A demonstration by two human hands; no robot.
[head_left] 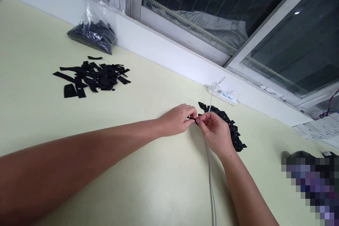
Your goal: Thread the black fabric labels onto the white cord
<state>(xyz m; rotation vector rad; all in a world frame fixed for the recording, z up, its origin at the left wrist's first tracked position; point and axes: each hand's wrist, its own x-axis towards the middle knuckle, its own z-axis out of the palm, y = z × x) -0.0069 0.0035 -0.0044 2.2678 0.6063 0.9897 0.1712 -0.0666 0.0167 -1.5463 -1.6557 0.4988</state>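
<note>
Black strip (196, 120), a small dark piece, sits just right of the middle of the frame, pinched between the fingertips of both hands. Most of it is covered by the fingers, so its full shape and any fold in it cannot be made out. The left hand (177, 120) has its fingers curled over one end; the right hand (217, 132) grips the other between thumb and forefinger, their tips nearly meeting.

Behind the right hand, a heap of black pieces (235, 132) is partly hidden. A pale cable (210, 173) also vanishes behind that hand, showing above it and again below, where the bottom edge cuts it off. Its upper part runs up near a white power strip (224, 96) whose sockets are too small to read.

At upper left on the worktop (148, 173) lies a looser scatter of black pieces (99, 77), a few with tiny illegible white marks. Beyond it, a clear plastic bag (92, 28) holds dark contents, blurred by glare. Pixelation masks the lower right.
</note>
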